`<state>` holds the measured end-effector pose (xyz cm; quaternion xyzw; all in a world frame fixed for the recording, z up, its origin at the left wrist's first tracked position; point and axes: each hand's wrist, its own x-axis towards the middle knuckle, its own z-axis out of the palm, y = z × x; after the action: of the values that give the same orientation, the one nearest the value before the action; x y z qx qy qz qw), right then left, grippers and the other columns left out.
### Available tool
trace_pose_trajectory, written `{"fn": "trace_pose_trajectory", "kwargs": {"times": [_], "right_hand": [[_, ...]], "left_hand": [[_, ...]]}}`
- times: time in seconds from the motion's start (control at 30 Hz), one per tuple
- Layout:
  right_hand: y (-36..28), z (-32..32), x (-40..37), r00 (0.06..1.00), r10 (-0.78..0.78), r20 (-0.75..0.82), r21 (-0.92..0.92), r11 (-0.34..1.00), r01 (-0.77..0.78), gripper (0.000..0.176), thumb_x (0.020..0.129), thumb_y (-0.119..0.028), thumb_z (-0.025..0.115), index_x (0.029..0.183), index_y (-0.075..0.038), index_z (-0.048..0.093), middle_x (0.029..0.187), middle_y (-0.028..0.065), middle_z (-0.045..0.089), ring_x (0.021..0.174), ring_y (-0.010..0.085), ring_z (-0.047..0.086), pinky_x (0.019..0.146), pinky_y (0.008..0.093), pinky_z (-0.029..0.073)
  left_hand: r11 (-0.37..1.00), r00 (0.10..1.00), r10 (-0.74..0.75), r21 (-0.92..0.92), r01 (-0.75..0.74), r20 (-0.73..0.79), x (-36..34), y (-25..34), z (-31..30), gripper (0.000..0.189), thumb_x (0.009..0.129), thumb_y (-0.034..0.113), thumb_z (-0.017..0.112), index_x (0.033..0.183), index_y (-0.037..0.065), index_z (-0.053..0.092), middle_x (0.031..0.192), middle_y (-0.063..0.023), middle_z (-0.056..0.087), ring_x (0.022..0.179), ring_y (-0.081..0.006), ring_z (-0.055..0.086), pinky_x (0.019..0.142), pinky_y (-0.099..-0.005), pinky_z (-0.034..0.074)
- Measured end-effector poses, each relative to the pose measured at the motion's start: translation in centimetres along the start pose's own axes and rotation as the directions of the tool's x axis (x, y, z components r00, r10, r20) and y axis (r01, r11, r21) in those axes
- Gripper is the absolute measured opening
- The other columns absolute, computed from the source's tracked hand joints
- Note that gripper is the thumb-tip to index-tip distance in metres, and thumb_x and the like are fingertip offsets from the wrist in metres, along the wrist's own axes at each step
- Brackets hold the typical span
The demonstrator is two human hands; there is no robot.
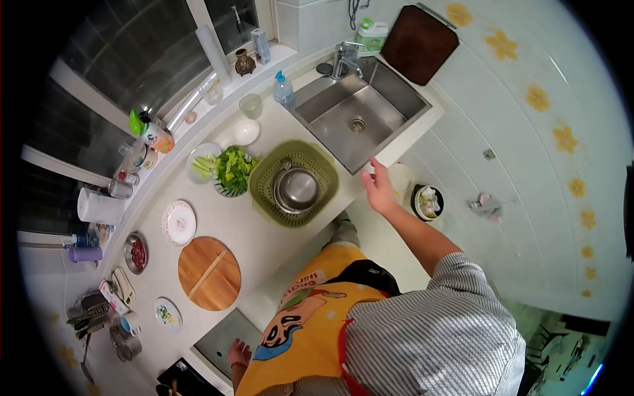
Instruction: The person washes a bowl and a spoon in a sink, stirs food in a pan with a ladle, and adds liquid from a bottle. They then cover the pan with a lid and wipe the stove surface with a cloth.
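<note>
My right hand [378, 190] is held out beside the front corner of the steel sink [337, 142], thumb apart from the fingers, holding nothing. Low at my side, my left hand [240, 353] has its fingers loosely spread, near the counter's front edge. In front of me stands a green plastic basket [265, 204] with metal bowls [300, 189] inside. Leafy greens [235, 168] on a plate and cut stalks [203, 165] on another dish lie beside it. A rolling pin [208, 272] rests across a round wooden board [224, 284].
A bowl of red meat [137, 255], a patterned plate [179, 223] and a plate of chopped bits [168, 313] sit along the counter. A soap bottle [282, 89] stands by the faucet [342, 61]. A waste bin [428, 202] is on the floor to the right.
</note>
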<state>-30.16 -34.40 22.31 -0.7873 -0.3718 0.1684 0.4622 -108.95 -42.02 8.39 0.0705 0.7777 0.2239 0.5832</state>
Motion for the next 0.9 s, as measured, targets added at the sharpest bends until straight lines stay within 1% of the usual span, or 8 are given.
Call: {"fn": "trace_pose_trajectory", "kwargs": {"times": [0.27,0.33,0.37,0.5,0.57,0.8,0.87,0.9], "right_hand": [[15.2,-6.6,20.9,0.994,0.066,0.083,-0.011,0.998,-0.065,0.07,0.099,-0.036,0.068,0.153,-0.001,0.039,0.137,0.0215,0.051,0.104,0.0278,0.064,0.089,0.0373,0.054],[17.8,-8.5,27.8,0.987,0.097,0.131,-0.19,0.979,-0.072,0.071,0.094,-0.032,0.071,0.151,-0.003,0.042,0.138,0.0223,0.052,0.101,0.0323,0.064,0.09,0.0413,0.053],[18.5,-9.2,32.7,0.99,0.029,0.14,-0.251,0.968,0.007,0.07,0.093,-0.028,0.07,0.151,-0.004,0.042,0.139,0.0228,0.052,0.103,0.0347,0.063,0.092,0.0436,0.053],[18.5,-6.4,54.3,0.949,-0.267,0.166,-0.428,0.848,0.313,0.064,0.09,-0.015,0.063,0.151,-0.008,0.044,0.142,0.0253,0.052,0.12,0.043,0.058,0.104,0.0504,0.05],[19.6,-2.7,65.0,0.82,-0.552,0.15,-0.389,0.729,0.563,0.067,0.089,-0.011,0.061,0.153,-0.01,0.042,0.142,0.0264,0.051,0.125,0.0462,0.056,0.106,0.052,0.049],[25.0,6.0,76.4,0.872,-0.371,0.319,-0.666,0.567,0.485,0.056,0.093,-0.009,0.052,0.148,-0.005,0.048,0.135,0.0279,0.057,0.118,0.0462,0.061,0.102,0.0539,0.05],[28.3,6.6,78.8,0.835,-0.362,0.415,-0.704,0.454,0.546,0.041,0.096,-0.015,0.052,0.134,-0.002,0.059,0.124,0.0273,0.064,0.116,0.045,0.062,0.101,0.053,0.05],[29.2,6.0,79.4,0.893,-0.223,0.391,-0.633,0.64,0.436,0.04,0.097,-0.015,0.054,0.133,-0.002,0.06,0.137,0.024,0.059,0.131,0.0418,0.054,0.112,0.0504,0.043]], "left_hand": [[0.923,0.965,-0.185,0.305,0.235,-0.186,-2.3,-4.2,18.1,0.037,0.099,0.034,0.063,0.127,0.01,0.061,0.106,-0.0092,0.069,0.089,-0.03,0.067,0.063,-0.0446,0.051],[0.149,0.892,-0.109,0.895,-0.421,0.438,-2.7,-6.9,20.4,0.031,0.097,0.029,0.062,0.122,0.011,0.063,0.105,-0.0103,0.069,0.092,-0.0312,0.067,0.069,-0.0465,0.052],[-0.22,0.726,-0.055,0.701,-0.679,0.686,-3.9,-7.3,22.7,0.029,0.095,0.027,0.062,0.119,0.011,0.064,0.104,-0.0109,0.068,0.093,-0.0318,0.067,0.072,-0.0474,0.052],[-0.416,0.467,-0.035,0.412,-0.811,0.884,-11.9,-9.1,25.0,0.023,0.092,0.025,0.058,0.108,0.012,0.067,0.095,-0.0107,0.066,0.098,-0.0289,0.066,0.076,-0.0432,0.055],[0.75,0.979,-0.17,0.659,0.053,0.115,-18.0,-8.3,26.7,0.023,0.093,0.021,0.062,0.113,0.011,0.067,0.097,-0.0083,0.069,0.092,-0.0262,0.067,0.07,-0.0374,0.055],[0.486,0.974,-0.004,0.852,-0.195,0.225,-28.3,-14.2,25.2,0.02,0.095,0.025,0.053,0.103,0.008,0.062,0.091,-0.0112,0.067,0.077,-0.026,0.066,0.066,-0.0424,0.054],[0.347,0.562,0.637,0.455,-0.82,0.527,-30.3,-17.5,26.4,0.016,0.09,0.024,0.056,0.092,0.009,0.062,0.086,-0.0126,0.066,0.077,-0.0272,0.067,0.069,-0.0461,0.056],[0.805,0.84,0.191,0.409,-0.431,0.508,-30.6,-17.1,26.5,0.018,0.093,0.026,0.058,0.095,0.008,0.064,0.084,-0.0126,0.064,0.074,-0.0283,0.066,0.065,-0.0457,0.055]]}}
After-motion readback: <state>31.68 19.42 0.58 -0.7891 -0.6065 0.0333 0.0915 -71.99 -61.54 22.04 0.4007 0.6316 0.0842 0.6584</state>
